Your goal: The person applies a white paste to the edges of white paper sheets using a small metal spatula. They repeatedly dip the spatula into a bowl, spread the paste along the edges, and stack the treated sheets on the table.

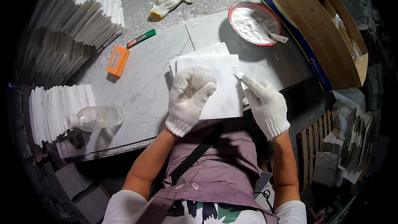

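Observation:
Two or more white square tiles [219,95] lie stacked askew near the front edge of the stone-topped table. My left hand [183,103], in a white knit glove, is closed around a rounded, whitish, translucent lump [203,77] over the top tile. I cannot make out what the lump is. At the tile's right edge my gloved right hand [267,108] pinches a small flat blade [239,75], its tip close to the tile's surface. Most of the blade is hidden by the fingers.
A red-rimmed bowl [233,27] of white paste holds a spatula [278,37], beside a large cardboard box [309,29]. Tall tile stacks [78,16] stand left. A clear bottle [101,117] lies on its side. An orange box [118,61], green box [141,38] and spare glove [169,2] lie behind.

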`<control>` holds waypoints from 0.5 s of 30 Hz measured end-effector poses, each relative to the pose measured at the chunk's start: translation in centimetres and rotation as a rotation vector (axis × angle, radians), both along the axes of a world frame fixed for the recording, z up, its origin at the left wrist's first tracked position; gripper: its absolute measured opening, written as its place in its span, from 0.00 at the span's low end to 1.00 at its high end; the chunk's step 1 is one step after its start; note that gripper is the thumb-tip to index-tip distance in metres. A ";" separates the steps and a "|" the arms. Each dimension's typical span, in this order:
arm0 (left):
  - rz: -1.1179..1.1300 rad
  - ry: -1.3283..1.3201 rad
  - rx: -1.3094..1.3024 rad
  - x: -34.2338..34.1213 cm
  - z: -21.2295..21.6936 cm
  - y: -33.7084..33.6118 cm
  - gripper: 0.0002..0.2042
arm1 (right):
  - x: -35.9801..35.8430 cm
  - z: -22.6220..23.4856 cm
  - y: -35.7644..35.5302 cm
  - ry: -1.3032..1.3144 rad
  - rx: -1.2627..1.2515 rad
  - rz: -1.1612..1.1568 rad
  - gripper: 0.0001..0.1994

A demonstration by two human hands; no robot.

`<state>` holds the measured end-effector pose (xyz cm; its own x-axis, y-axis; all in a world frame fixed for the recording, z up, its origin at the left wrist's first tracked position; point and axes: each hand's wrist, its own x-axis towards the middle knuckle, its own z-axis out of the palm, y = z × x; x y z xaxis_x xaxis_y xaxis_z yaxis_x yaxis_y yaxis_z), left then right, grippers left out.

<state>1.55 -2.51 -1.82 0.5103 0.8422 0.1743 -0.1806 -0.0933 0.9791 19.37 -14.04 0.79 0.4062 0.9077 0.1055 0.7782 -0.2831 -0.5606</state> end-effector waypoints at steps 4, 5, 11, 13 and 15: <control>-0.004 0.016 0.040 0.1 0.1 0.1 0.20 | 0.5 -0.7 0.9 0.033 0.124 0.002 0.18; -0.002 0.007 0.036 0.1 0.1 0.1 0.20 | 0.4 -0.6 1.2 0.023 0.127 0.000 0.18; 0.030 -0.003 0.014 0.3 0.1 -0.1 0.18 | -0.1 -0.4 -0.3 -0.065 -0.066 0.002 0.16; 0.039 0.028 0.022 0.3 0.2 0.0 0.18 | -0.3 -0.2 -0.8 0.061 -0.019 -0.003 0.16; 0.033 0.026 0.052 0.3 0.4 0.1 0.17 | -0.3 0.0 -0.7 0.119 0.052 -0.016 0.16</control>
<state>1.84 -2.43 -1.44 0.4870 0.8489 0.2053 -0.1507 -0.1498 0.9772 19.07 -14.77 0.76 0.4330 0.8956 0.1021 0.7010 -0.2634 -0.6628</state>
